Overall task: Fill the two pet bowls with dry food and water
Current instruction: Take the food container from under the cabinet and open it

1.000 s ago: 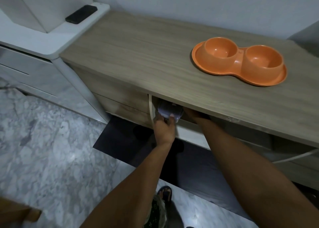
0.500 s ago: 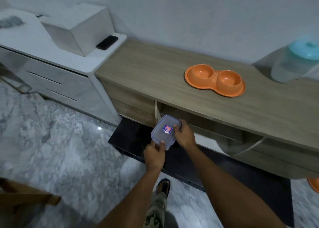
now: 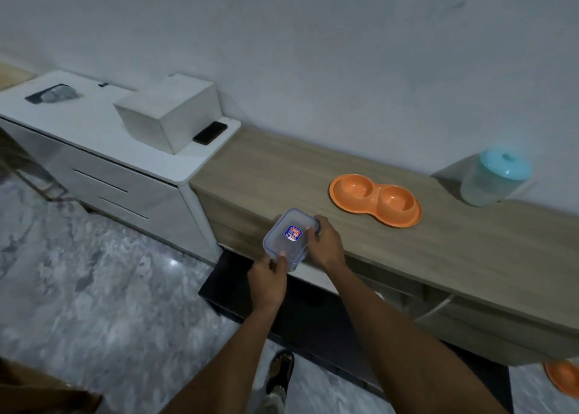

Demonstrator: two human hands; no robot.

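Note:
An orange double pet bowl (image 3: 374,203) sits on the wooden cabinet top (image 3: 470,244), both cups looking empty. I hold a clear lidded plastic container (image 3: 289,236) with a blue-rimmed lid and a small sticker at the cabinet's front edge, left of the bowl. My left hand (image 3: 269,277) grips its near end; my right hand (image 3: 324,244) grips its right side. A clear jug with a teal lid (image 3: 492,178) stands at the back right of the top.
A white cabinet (image 3: 103,169) adjoins on the left, carrying a white box (image 3: 169,116) and a black phone (image 3: 210,132). A dark mat (image 3: 313,316) lies on the marble floor below. Another orange dish (image 3: 564,379) shows at the lower right. An open compartment (image 3: 401,291) lies under the top.
Both hands drew the container out of the compartment under the top and raised it to the cabinet's front edge. The view pulled back and up, bringing the teal-lidded jug into sight.

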